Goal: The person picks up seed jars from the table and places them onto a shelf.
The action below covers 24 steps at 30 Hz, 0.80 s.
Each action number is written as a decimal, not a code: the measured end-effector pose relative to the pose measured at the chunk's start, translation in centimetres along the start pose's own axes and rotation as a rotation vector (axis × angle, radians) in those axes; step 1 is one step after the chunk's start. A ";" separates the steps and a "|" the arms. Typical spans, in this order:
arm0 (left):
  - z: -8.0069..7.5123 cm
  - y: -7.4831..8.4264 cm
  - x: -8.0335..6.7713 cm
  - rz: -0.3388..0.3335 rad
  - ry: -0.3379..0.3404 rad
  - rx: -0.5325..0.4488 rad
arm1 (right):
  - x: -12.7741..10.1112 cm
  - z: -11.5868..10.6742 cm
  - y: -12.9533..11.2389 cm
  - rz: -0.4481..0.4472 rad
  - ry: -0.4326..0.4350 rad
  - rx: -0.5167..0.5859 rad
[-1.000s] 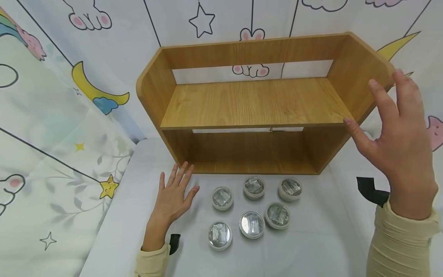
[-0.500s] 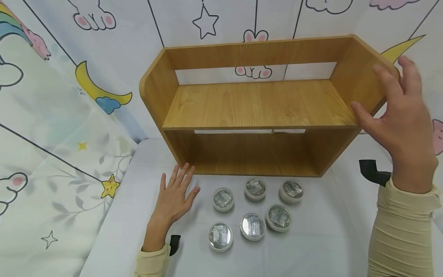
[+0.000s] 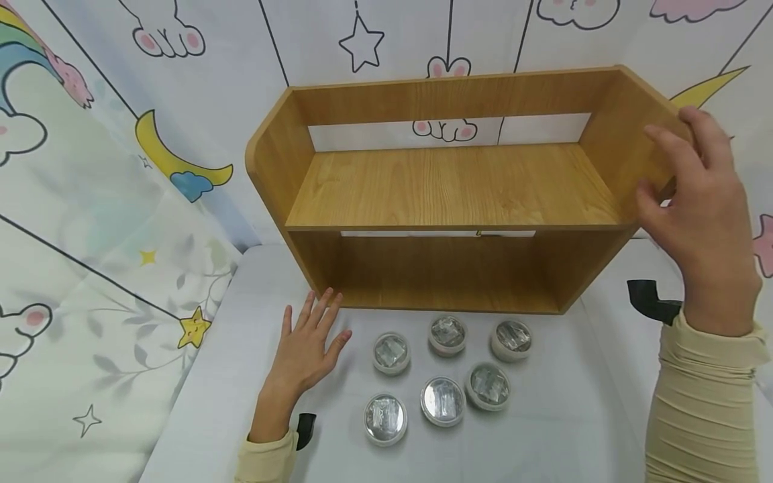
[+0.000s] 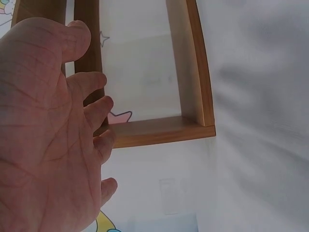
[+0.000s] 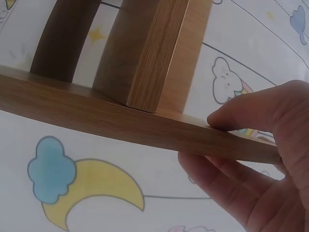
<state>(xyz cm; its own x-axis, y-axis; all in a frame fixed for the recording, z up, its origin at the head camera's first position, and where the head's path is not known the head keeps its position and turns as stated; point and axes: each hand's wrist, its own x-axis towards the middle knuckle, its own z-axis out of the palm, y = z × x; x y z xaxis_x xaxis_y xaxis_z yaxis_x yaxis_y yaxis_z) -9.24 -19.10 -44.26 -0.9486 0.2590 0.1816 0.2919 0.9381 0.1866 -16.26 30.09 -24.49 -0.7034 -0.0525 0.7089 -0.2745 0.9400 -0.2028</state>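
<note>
A two-tier wooden shelf (image 3: 459, 188) stands upright on the white table. My right hand (image 3: 712, 221) grips its right side panel (image 5: 130, 121); in the right wrist view the thumb lies on the inner face and the fingers are on the outer face. My left hand (image 3: 304, 352) is held with straight, spread fingers by the shelf's lower left front corner. Whether those fingertips touch the wood, I cannot tell. Several small round containers with shiny, clear-looking lids sit in front of the shelf, among them a front left one (image 3: 385, 420) and a back right one (image 3: 511, 340).
A white cloth backdrop (image 3: 398, 33) with printed stars, moons and animals hangs behind the shelf and along the left. White covering lies over the table (image 3: 543, 429). A black strap piece (image 3: 652, 302) shows at the right wrist.
The right thumb and fingers have closed onto the shelf's right side panel, after being spread around it. The left hand, shelf and round containers stay in place while the view shifts slightly.
</note>
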 end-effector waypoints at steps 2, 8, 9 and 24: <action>0.0 0.0 0.1 0.004 0.004 0.005 | 0.0 0.0 0.0 0.000 -0.001 0.000; -0.1 0.1 0.2 -0.001 -0.016 0.008 | 0.1 0.1 0.0 0.002 0.000 -0.004; -0.1 0.1 0.2 -0.002 -0.017 0.009 | 0.1 0.1 0.0 0.004 0.001 -0.003; 0.0 0.3 0.3 0.017 -0.033 -0.028 | 0.0 0.2 0.1 0.002 0.000 -0.010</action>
<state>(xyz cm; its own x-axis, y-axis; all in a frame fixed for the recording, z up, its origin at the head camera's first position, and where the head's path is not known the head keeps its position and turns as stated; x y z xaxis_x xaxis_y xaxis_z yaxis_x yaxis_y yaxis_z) -9.48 -18.75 -44.19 -0.9469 0.2830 0.1529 0.3110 0.9268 0.2106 -16.38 30.08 -24.65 -0.7040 -0.0508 0.7084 -0.2663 0.9435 -0.1970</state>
